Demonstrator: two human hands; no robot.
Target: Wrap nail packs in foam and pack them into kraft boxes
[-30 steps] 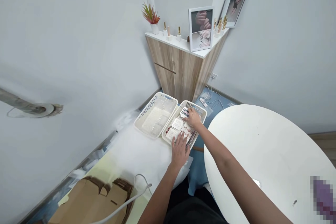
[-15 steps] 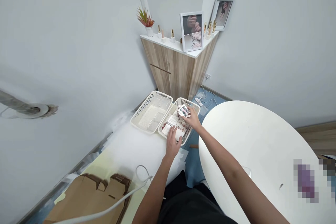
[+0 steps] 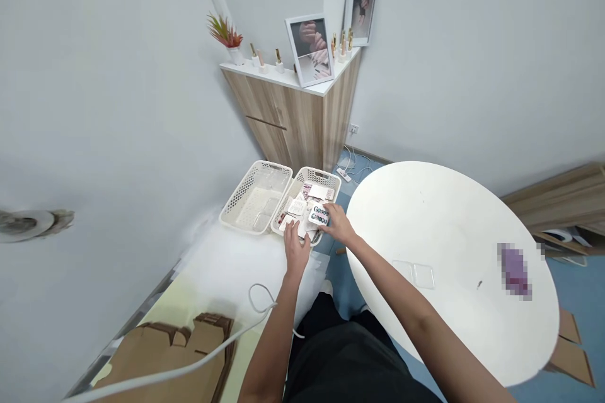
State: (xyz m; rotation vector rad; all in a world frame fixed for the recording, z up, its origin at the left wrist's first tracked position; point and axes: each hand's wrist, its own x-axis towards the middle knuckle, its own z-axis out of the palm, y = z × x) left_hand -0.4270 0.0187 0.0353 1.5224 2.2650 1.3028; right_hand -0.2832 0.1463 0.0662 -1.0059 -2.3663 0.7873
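Rm corner, white walls: printed card [image 3: 319, 215] is gripped by R hand [image 3: 339, 225], long axis level; L hand [image 3: 297, 250] is laid open, just beside it, on cards [image 3: 297, 206] in plastic basket [image 3: 312, 171].

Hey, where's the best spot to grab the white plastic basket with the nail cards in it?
Grip the raised rim of the white perforated plastic basket at its far short end, coming from above: the lip is free there, while the left hand and the right hand, pinching a white printed card, work over the nearer part.
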